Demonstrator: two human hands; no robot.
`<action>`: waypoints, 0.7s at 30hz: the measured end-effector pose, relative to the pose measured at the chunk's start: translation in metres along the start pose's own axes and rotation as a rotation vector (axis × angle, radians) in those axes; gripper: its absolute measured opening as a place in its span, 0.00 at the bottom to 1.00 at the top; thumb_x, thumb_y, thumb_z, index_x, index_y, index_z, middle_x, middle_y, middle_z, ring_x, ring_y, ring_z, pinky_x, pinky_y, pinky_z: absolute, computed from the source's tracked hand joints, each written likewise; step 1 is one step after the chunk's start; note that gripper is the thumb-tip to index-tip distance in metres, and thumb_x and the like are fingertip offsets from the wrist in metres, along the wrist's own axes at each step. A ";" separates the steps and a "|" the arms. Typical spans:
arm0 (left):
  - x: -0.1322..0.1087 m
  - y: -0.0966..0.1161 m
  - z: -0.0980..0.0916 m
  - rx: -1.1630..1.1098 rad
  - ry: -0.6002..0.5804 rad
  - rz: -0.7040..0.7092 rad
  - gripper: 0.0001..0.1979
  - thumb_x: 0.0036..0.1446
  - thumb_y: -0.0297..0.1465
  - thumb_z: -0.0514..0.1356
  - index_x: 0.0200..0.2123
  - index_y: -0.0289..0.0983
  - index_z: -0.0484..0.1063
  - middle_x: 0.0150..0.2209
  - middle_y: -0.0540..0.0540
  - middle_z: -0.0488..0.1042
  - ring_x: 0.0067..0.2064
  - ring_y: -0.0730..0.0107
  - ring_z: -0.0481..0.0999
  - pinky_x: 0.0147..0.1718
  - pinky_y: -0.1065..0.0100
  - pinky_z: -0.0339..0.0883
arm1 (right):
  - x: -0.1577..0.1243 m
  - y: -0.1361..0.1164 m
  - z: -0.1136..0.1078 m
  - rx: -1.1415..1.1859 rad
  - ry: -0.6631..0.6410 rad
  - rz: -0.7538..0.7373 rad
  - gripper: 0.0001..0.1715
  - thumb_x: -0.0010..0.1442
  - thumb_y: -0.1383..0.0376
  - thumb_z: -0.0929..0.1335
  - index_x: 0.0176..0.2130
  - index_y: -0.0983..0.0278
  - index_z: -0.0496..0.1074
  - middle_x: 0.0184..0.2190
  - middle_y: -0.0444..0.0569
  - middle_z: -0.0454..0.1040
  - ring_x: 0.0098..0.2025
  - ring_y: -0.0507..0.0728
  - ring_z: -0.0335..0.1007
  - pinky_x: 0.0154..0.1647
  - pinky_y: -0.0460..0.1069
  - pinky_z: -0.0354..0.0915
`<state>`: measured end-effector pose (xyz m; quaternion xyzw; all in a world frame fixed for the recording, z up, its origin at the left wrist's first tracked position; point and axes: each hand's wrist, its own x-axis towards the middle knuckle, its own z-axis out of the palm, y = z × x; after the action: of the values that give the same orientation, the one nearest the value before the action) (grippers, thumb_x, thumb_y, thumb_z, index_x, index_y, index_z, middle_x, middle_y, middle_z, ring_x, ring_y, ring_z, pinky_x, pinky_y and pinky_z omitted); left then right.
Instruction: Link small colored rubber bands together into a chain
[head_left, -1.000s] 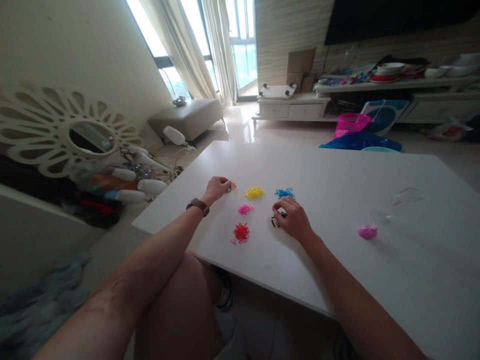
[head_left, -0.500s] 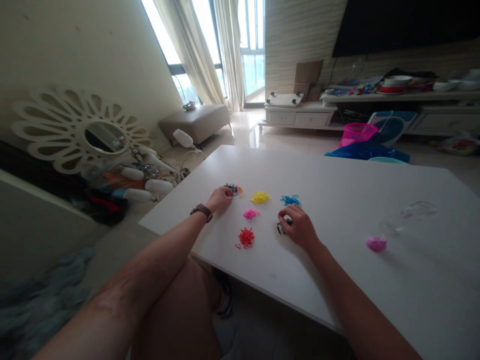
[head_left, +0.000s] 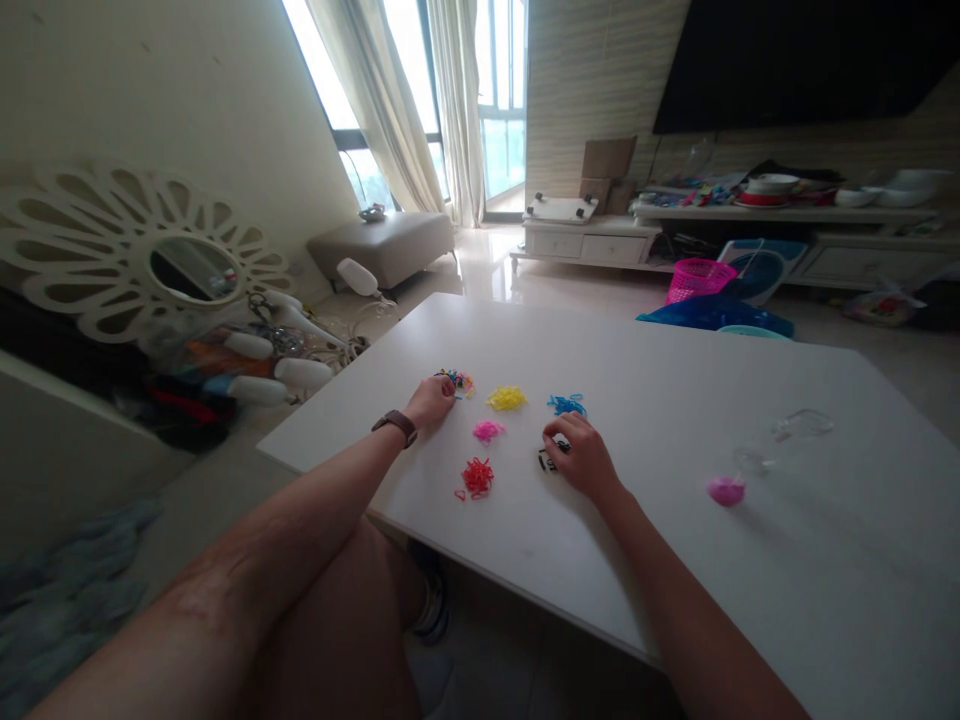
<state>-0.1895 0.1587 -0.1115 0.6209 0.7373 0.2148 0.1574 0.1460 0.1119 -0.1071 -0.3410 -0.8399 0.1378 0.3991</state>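
My left hand [head_left: 433,402], with a brown watch on its wrist, is closed at the near edge of a mixed-colour pile of small rubber bands [head_left: 463,380]. A bluish band shows at its fingertips. My right hand [head_left: 583,455] is bent in a pinch over black rubber bands [head_left: 543,460], partly hiding them; what its fingers hold cannot be made out. Between the hands lie yellow rubber bands [head_left: 508,398], pink rubber bands [head_left: 488,431] and red rubber bands [head_left: 478,478]. Blue rubber bands [head_left: 566,404] sit just beyond my right hand.
On the white table [head_left: 637,560], a pink object [head_left: 726,491] and a clear plastic piece [head_left: 804,424] lie to the right. Past the far edge stand a pink basket [head_left: 697,280] and a blue plastic item [head_left: 720,313]. A lamp with white shades [head_left: 304,373] is at the left.
The view has shifted slightly, so the table and piles appear further left. My left hand has drawn back a little from the mixed pile. The right hand stays over the black bands.
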 end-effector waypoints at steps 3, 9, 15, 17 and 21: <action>0.000 -0.001 -0.001 -0.010 -0.017 0.008 0.06 0.47 0.24 0.61 0.30 0.36 0.78 0.31 0.45 0.78 0.33 0.66 0.75 0.33 0.70 0.66 | 0.000 0.001 0.001 0.006 -0.007 0.003 0.08 0.61 0.72 0.66 0.32 0.60 0.68 0.32 0.47 0.73 0.39 0.60 0.67 0.43 0.55 0.65; -0.007 0.021 -0.011 -0.014 -0.054 0.051 0.05 0.50 0.28 0.60 0.28 0.36 0.77 0.29 0.46 0.78 0.33 0.66 0.75 0.35 0.69 0.67 | 0.000 -0.001 0.002 0.008 -0.020 0.001 0.08 0.61 0.72 0.66 0.32 0.60 0.68 0.32 0.47 0.73 0.39 0.60 0.67 0.42 0.55 0.65; -0.040 0.076 -0.018 -0.189 -0.234 0.380 0.07 0.57 0.32 0.60 0.33 0.37 0.76 0.31 0.48 0.78 0.34 0.70 0.74 0.35 0.71 0.67 | 0.000 -0.002 0.005 0.018 0.029 0.005 0.03 0.64 0.68 0.67 0.39 0.60 0.72 0.35 0.49 0.75 0.41 0.61 0.71 0.44 0.56 0.67; -0.055 0.098 -0.019 -0.216 -0.287 0.420 0.07 0.58 0.32 0.60 0.33 0.36 0.77 0.31 0.47 0.78 0.32 0.70 0.74 0.34 0.70 0.66 | 0.000 -0.003 0.005 0.039 0.047 0.000 0.06 0.65 0.67 0.68 0.43 0.60 0.72 0.37 0.49 0.75 0.41 0.60 0.71 0.44 0.56 0.68; -0.077 0.128 -0.019 -0.271 -0.385 0.482 0.08 0.60 0.32 0.60 0.33 0.35 0.77 0.31 0.46 0.79 0.32 0.70 0.74 0.35 0.70 0.66 | 0.000 -0.007 0.002 0.105 0.069 -0.037 0.08 0.66 0.65 0.68 0.46 0.59 0.73 0.36 0.49 0.77 0.41 0.59 0.72 0.44 0.55 0.69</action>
<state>-0.0763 0.0978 -0.0322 0.7800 0.4906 0.2206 0.3197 0.1407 0.1069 -0.1046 -0.3085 -0.8235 0.1624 0.4475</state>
